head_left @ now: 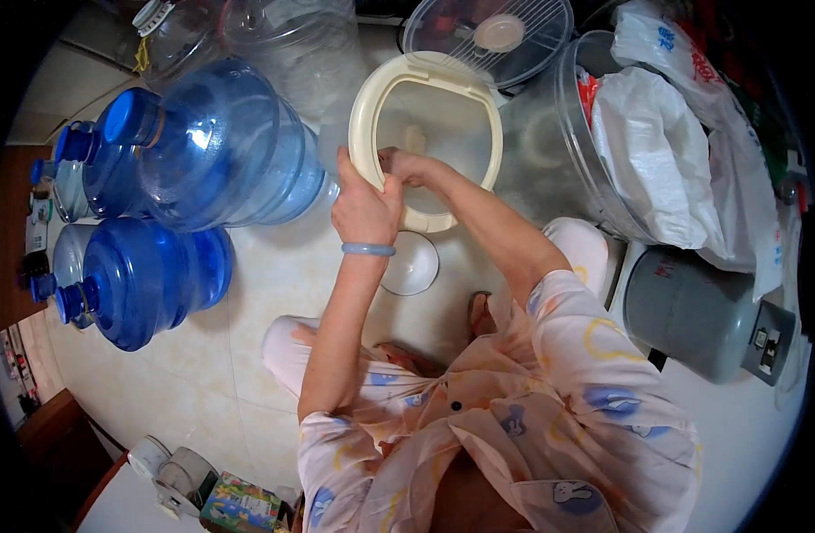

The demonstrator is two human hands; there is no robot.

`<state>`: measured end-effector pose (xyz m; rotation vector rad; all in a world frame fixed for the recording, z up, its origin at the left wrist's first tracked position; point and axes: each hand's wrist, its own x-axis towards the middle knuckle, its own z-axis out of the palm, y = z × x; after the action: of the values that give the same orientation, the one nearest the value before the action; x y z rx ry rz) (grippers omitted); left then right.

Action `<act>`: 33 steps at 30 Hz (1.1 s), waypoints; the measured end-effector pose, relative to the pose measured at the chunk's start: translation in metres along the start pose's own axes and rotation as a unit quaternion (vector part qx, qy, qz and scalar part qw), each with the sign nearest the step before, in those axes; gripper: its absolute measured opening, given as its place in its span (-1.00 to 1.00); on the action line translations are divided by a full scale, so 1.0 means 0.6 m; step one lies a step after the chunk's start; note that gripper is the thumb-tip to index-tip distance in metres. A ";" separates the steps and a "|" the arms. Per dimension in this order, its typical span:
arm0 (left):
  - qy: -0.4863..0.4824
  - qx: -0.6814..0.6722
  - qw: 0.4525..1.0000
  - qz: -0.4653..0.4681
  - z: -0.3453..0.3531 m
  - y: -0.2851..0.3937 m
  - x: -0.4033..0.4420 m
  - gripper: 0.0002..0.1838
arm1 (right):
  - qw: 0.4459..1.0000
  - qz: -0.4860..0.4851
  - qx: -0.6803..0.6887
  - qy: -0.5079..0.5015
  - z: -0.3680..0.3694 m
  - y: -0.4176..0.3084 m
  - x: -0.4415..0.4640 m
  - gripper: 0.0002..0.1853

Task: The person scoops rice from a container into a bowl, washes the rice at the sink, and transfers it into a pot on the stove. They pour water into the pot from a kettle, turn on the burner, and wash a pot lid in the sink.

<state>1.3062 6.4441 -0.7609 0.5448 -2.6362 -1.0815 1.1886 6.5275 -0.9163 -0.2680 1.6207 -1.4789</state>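
Note:
A translucent container with a cream rim (pixel 364 107) stands in front of me, its mouth open toward me. My left hand (pixel 368 206) grips the left side of that rim, with the thumb and fingers around it; a pale blue bangle circles the wrist. Through the opening reaches my right hand (pixel 406 167), just inside the rim near my left hand. Its fingers are partly hidden, and whether they hold anything does not show. On the floor just below the container lies a small white bowl (pixel 411 265).
Large blue water bottles (pixel 216 147) stand at the left. A clear lid (pixel 489 35) lies beyond the container. To the right are a big clear bin (pixel 563 133) with white bags (pixel 652 151) and a grey gas cylinder (pixel 687 302). A colourful box (pixel 240 505) sits at the lower left.

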 end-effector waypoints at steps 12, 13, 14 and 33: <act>-0.041 -0.064 0.996 -0.034 -0.021 -0.054 0.012 -0.26 | 0.994 0.087 0.039 0.045 -0.059 -0.083 -0.061 -0.74; -0.046 -0.053 0.997 -0.030 -0.028 -0.057 0.015 -0.27 | 0.994 0.101 0.026 0.042 -0.055 -0.086 -0.058 -0.76; -0.043 -0.051 0.997 -0.033 -0.030 -0.061 0.020 -0.27 | 0.994 0.101 0.025 0.037 -0.053 -0.088 -0.056 -0.76; 0.011 -0.019 0.999 -0.046 0.011 -0.074 0.080 -0.47 | 0.993 0.117 -0.031 0.011 -0.055 -0.254 -0.242 -0.47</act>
<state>1.2718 6.3984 -0.7934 0.6715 -2.5885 -1.1436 1.1881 6.6085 -0.7193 -0.0907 1.6564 -1.2596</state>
